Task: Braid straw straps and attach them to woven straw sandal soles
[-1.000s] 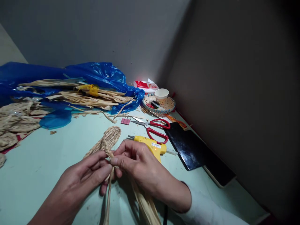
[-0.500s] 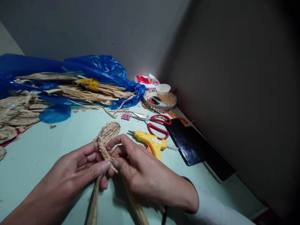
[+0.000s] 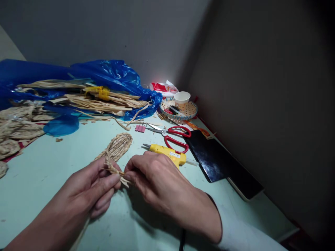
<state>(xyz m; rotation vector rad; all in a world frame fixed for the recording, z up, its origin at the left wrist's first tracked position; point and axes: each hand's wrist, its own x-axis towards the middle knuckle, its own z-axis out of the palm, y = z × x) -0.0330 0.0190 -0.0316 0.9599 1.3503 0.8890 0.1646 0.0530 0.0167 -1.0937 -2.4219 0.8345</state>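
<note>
My left hand point(image 3: 91, 190) is closed on a braid of dried plant fibre point(image 3: 119, 148), its thumb pressing near the braid's working end. The braid's far part is coiled into a flat oval that rises beyond my fingers. My right hand point(image 3: 159, 181) pinches a fibre strand point(image 3: 121, 173) that comes out of the braid, just right of my left thumb. Short loose ends hang below that spot. A longer strand trails down under my left hand. Right behind my right hand lies a yellow glue gun point(image 3: 167, 152), partly hidden by it.
Red-handled scissors point(image 3: 178, 137) and a pink binder clip point(image 3: 140, 128) lie beyond the glue gun. Two dark flat devices point(image 3: 209, 157) rest at the right. A basket point(image 3: 192, 111) holds a paper cup point(image 3: 182, 98). Dried fibre bundles point(image 3: 104, 103) lie on blue plastic point(image 3: 110, 69).
My right fingers have drawn back slightly right from the braid, pulling the strand. The coil has tilted lower and left, and the wide strands hanging below have mostly gone from view.
</note>
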